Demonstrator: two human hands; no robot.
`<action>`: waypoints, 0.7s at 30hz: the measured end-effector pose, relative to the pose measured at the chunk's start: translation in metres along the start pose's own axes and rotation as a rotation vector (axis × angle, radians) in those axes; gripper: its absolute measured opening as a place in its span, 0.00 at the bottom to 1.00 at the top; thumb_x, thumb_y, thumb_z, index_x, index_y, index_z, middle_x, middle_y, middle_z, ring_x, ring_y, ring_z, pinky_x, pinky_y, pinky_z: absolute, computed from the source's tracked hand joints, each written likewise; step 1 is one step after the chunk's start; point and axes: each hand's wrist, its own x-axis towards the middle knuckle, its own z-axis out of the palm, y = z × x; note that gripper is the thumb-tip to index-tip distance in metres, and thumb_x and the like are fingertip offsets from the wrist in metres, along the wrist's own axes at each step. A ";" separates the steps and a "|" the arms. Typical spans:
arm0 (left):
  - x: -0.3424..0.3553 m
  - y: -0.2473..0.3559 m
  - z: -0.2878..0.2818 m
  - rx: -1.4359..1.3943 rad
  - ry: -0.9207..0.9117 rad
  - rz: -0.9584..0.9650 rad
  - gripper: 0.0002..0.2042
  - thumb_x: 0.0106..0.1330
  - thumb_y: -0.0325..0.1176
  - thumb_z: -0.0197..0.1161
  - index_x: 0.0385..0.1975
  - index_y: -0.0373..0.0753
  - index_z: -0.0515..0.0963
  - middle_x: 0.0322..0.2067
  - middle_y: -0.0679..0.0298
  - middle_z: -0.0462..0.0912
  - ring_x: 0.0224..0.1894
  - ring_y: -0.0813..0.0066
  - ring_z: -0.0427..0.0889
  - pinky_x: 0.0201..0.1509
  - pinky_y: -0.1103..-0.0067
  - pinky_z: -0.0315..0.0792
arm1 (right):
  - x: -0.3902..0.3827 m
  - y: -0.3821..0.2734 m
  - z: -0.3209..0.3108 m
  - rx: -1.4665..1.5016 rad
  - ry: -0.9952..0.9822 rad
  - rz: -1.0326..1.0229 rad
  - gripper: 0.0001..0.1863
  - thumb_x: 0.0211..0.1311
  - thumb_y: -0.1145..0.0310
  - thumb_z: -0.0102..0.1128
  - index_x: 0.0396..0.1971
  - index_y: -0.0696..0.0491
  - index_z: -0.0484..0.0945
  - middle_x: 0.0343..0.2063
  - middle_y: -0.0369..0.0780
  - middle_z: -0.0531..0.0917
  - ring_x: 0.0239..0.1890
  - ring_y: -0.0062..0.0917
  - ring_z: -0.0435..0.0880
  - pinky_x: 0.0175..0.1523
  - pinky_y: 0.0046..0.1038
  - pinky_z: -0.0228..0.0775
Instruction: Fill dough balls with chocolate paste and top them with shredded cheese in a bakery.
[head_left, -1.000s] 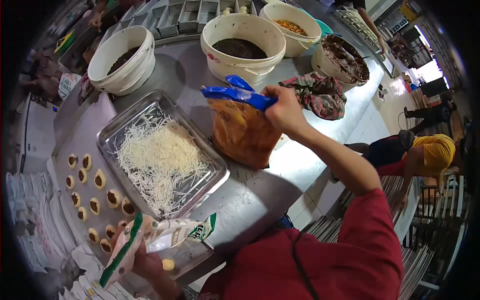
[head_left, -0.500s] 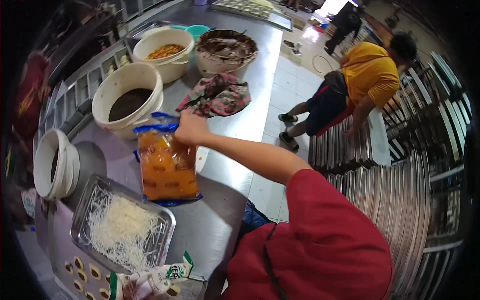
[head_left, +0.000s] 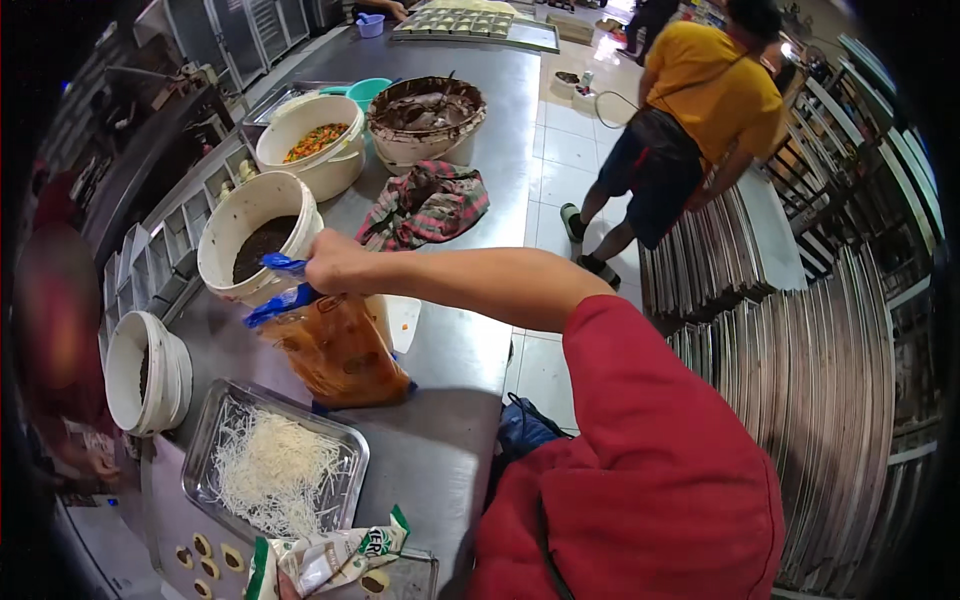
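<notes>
Cream-coloured dough pieces (head_left: 233, 558) at seven o'clock in the head view were already dark-topped; shreds (head_left: 275, 460) lay heaped in the steel tray (head_left: 357, 470) at eight, none visible on the pieces; what remained could not be judged; the right hand (head_left: 335, 264), past nine, clenched the top of the orange bag (head_left: 342, 352), over the bench (head_left: 455, 355) at eight; the left hand (head_left: 288, 588), mostly hidden at seven, seemed closed around the green-and-white packet (head_left: 325, 562).

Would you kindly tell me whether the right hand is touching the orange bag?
Touching: the head view shows the right hand gripping the orange bag by its blue top edge.
</notes>
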 end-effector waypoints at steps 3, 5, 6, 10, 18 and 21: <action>0.046 0.091 0.005 -0.342 0.223 -0.688 0.08 0.51 0.27 0.56 0.25 0.25 0.75 0.28 0.54 0.76 0.27 0.67 0.74 0.31 0.76 0.71 | -0.024 -0.027 -0.014 0.038 -0.001 -0.048 0.10 0.40 0.73 0.50 0.24 0.58 0.78 0.25 0.50 0.78 0.28 0.39 0.77 0.33 0.32 0.68; 0.054 0.108 0.007 -0.524 0.300 -1.027 0.08 0.50 0.26 0.57 0.24 0.25 0.75 0.27 0.55 0.76 0.26 0.68 0.74 0.30 0.77 0.71 | -0.033 -0.035 -0.026 0.016 0.047 -0.183 0.10 0.39 0.73 0.50 0.24 0.59 0.77 0.25 0.50 0.77 0.27 0.39 0.77 0.33 0.31 0.68; 0.049 0.099 0.007 -0.596 0.329 -0.977 0.07 0.49 0.25 0.58 0.24 0.24 0.74 0.26 0.56 0.76 0.26 0.69 0.73 0.30 0.78 0.71 | -0.030 -0.034 -0.028 0.016 0.080 -0.172 0.10 0.39 0.73 0.50 0.24 0.59 0.77 0.25 0.50 0.77 0.27 0.39 0.77 0.33 0.31 0.68; 0.036 0.065 0.017 -0.710 0.368 -0.849 0.06 0.47 0.22 0.59 0.22 0.24 0.74 0.24 0.58 0.75 0.25 0.71 0.73 0.27 0.79 0.70 | -0.020 -0.004 -0.049 -0.052 0.174 -0.221 0.10 0.36 0.74 0.50 0.23 0.59 0.77 0.25 0.51 0.77 0.28 0.40 0.77 0.34 0.32 0.67; 0.042 0.087 0.023 -0.694 0.219 -0.798 0.05 0.47 0.21 0.60 0.22 0.27 0.75 0.23 0.61 0.75 0.23 0.75 0.71 0.24 0.80 0.68 | -0.017 0.072 -0.086 0.031 0.169 -0.171 0.10 0.34 0.74 0.51 0.21 0.60 0.75 0.24 0.51 0.76 0.31 0.41 0.76 0.36 0.33 0.66; 0.044 0.087 0.027 -0.713 0.193 -0.757 0.05 0.48 0.23 0.60 0.24 0.30 0.77 0.24 0.62 0.75 0.23 0.77 0.70 0.24 0.82 0.66 | -0.010 0.089 -0.103 -0.018 0.099 -0.174 0.10 0.34 0.73 0.50 0.21 0.59 0.75 0.24 0.50 0.77 0.31 0.40 0.76 0.37 0.33 0.66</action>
